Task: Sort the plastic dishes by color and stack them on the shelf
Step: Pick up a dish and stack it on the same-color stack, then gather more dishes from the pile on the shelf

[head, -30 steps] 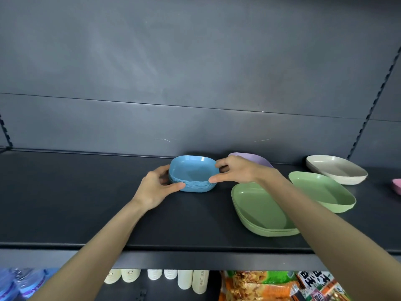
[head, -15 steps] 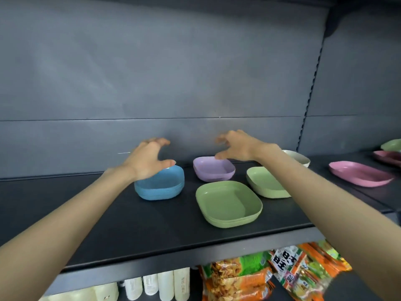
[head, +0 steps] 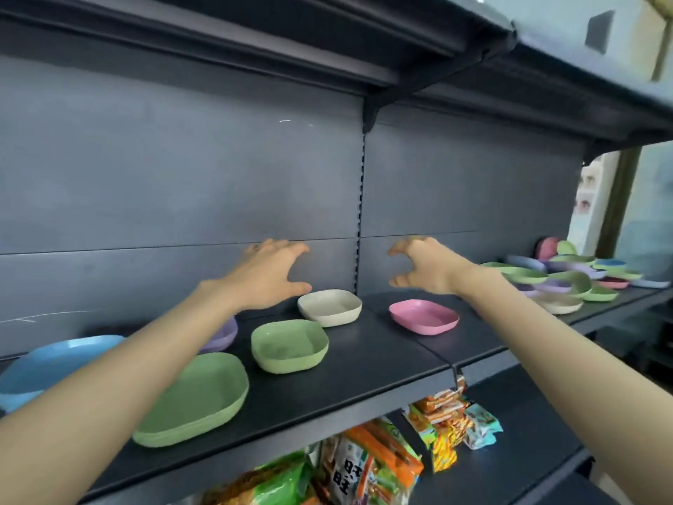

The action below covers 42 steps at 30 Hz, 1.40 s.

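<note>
Both hands empty right now. My left hand (head: 269,275) hovers above the back of the shelf (head: 364,373), fingers spread wide and a little bent, thumb out, gripping nothing. It hangs just left of and above the beige bowl (head: 329,307), not touching it. My right hand (head: 426,266) is up over the pink dish (head: 424,317), fingers hooked in a loose claw, also holding nothing. Sorted so far, as I read it: blue stack (head: 54,362) at the shelf's left end, purple dish (head: 224,333) near the back and half hidden by my left forearm (head: 145,359), green plate stack (head: 196,395) by the front edge, green bowl (head: 289,346) mid-shelf, beige bowl at the back, pink dish alone on the next shelf section. The unsorted mixed pile (head: 568,280) sits well off toward the right end, blurred, can't count it. Step in hand is probably a reach for the next dish, likely from that pile. To do it well: take one colour at a time, pinch by the rim with thumb on top, lift clear so neighbours don't drag. Match shape as well as colour, since the greens come as plate and bowl. Set it square onto its stack so it nests, and leave the stacks back from the front edge. Snack packets (head: 368,464) below, ignore.
</note>
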Available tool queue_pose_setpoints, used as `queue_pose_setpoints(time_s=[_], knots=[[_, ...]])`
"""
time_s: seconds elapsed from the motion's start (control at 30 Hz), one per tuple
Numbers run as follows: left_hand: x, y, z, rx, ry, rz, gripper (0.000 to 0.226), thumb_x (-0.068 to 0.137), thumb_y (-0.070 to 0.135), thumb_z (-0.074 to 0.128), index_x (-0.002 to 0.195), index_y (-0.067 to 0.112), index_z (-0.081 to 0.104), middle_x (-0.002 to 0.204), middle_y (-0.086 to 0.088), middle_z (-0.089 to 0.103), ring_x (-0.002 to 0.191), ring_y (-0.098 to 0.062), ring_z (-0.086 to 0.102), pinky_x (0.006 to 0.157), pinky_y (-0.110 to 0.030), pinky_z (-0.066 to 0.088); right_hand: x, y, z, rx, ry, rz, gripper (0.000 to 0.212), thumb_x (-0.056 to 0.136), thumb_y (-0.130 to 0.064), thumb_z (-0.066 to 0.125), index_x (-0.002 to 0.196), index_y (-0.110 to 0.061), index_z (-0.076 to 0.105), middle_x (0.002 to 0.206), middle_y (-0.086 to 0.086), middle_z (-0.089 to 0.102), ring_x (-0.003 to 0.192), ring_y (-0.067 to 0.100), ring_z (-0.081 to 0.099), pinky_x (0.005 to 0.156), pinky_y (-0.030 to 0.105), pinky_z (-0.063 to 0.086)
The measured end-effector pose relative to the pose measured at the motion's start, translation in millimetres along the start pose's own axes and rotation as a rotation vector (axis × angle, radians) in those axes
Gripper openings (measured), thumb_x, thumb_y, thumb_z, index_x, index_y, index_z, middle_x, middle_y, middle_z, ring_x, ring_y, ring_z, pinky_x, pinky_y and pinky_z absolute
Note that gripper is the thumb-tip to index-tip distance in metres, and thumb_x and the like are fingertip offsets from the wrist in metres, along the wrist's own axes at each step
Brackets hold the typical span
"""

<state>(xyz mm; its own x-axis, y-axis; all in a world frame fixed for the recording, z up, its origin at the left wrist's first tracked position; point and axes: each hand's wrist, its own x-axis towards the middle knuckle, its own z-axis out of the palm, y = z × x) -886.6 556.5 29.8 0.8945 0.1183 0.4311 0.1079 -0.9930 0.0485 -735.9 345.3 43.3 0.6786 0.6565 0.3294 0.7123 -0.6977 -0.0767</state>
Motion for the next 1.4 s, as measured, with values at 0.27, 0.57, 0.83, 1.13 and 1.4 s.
queue_pose_setpoints(time_s=[0.27,0.57,0.83,1.13,1.4], knots=[[50,145,50,0.04,-0.041,0.085,0.065,0.09,0.047,0.054,0.145,0.022,0.029,0.144,-0.004,0.04,0.134,-0.024,0.032,0.106,-0.035,0.026,-60,143,-14,-0.079,-0.023,0.076,0.055,0.085,-0.032,0.066,0.133,-0.014,0.048,0.133,0.01,0.045,0.121,0.033,0.046,0.099,0.04,0.04],[131,236,77,0.06,-0.024,0.184,0.065,0.089,0.047,0.054,0.144,0.023,0.03,0.139,-0.002,0.045,0.131,-0.023,0.034,0.106,-0.036,0.026,-56,262,-26,-0.08,-0.003,0.13,0.047,0.091,-0.033,0.058,0.134,-0.017,0.047,0.135,0.004,0.046,0.122,0.027,0.046,0.098,0.034,0.039],[229,277,129,0.049,0.009,0.227,0.064,0.09,0.048,0.054,0.144,0.023,0.03,0.139,-0.001,0.045,0.13,-0.022,0.035,0.106,-0.036,0.028,-2,368,-13,-0.086,0.028,0.139,0.051,0.087,-0.035,0.063,0.132,-0.014,0.05,0.129,0.008,0.049,0.118,0.029,0.048,0.096,0.037,0.041],[345,317,211,-0.074,-0.083,0.212,0.065,0.09,0.05,0.053,0.144,0.023,0.031,0.135,-0.002,0.047,0.126,-0.023,0.038,0.101,-0.034,0.03,72,487,18,-0.108,-0.036,0.123,0.051,0.083,-0.04,0.065,0.128,-0.021,0.053,0.118,0.005,0.056,0.108,0.027,0.05,0.09,0.037,0.043],[415,362,261,-0.124,-0.114,0.183,0.063,0.089,0.049,0.056,0.142,0.024,0.034,0.136,-0.001,0.047,0.125,-0.022,0.04,0.102,-0.036,0.034,112,576,35,-0.086,-0.072,0.078,0.038,0.082,-0.036,0.067,0.112,-0.014,0.058,0.101,0.003,0.061,0.095,0.027,0.053,0.085,0.041,0.046]])
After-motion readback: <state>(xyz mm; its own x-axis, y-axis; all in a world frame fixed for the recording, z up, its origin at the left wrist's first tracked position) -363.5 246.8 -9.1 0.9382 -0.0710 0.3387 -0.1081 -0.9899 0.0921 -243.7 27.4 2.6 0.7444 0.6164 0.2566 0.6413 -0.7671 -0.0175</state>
